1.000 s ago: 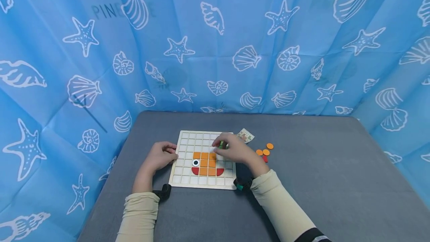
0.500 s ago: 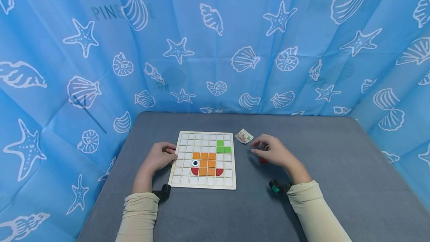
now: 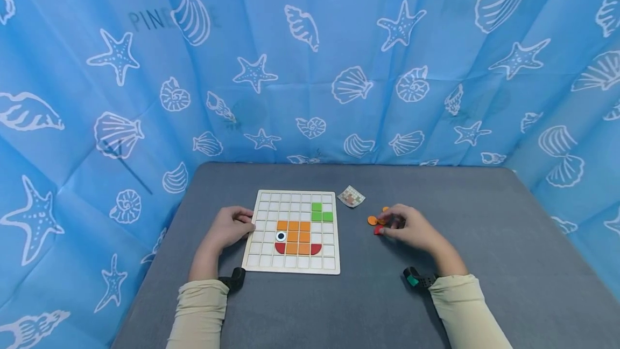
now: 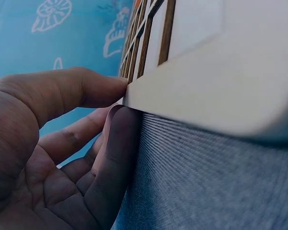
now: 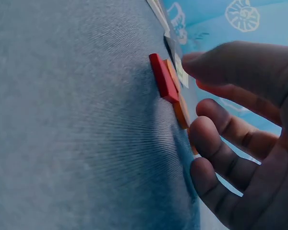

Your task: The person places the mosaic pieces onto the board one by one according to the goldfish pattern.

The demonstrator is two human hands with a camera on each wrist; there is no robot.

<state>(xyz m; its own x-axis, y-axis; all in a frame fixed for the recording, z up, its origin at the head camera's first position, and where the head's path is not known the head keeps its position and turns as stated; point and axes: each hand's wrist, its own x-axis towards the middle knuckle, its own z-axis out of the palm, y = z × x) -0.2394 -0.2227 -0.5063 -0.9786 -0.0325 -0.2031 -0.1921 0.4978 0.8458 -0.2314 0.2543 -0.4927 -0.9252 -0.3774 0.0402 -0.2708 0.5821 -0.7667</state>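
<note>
My left hand [image 3: 227, 225] pinches the left edge of a white grid board [image 3: 261, 260], thumb [image 4: 103, 90] on top and a finger against the side. Orange squares [image 3: 293, 236], a round eye piece [image 3: 281, 236], two red rounded pieces [image 3: 316, 249] and several green squares [image 3: 317, 216] sit in its cells. Right of the board, my right hand [image 3: 414, 228] hovers by a small group of loose pieces, its fingers loosely curved and apart. A red piece [image 5: 163, 79] and orange discs [image 3: 372, 220] lie there, partly hidden by the hand; nothing shows between the fingers.
A small card with a coloured grid picture [image 3: 351, 196] lies by the board's upper right corner. The grey table [image 3: 300, 308] ends at a blue curtain [image 3: 310, 69] printed with shells and starfish. Dark bands with small devices [image 3: 418, 279] are on both wrists.
My right hand has left the green squares on the board and moved right to the loose pieces. The left hand keeps its hold on the board's edge.
</note>
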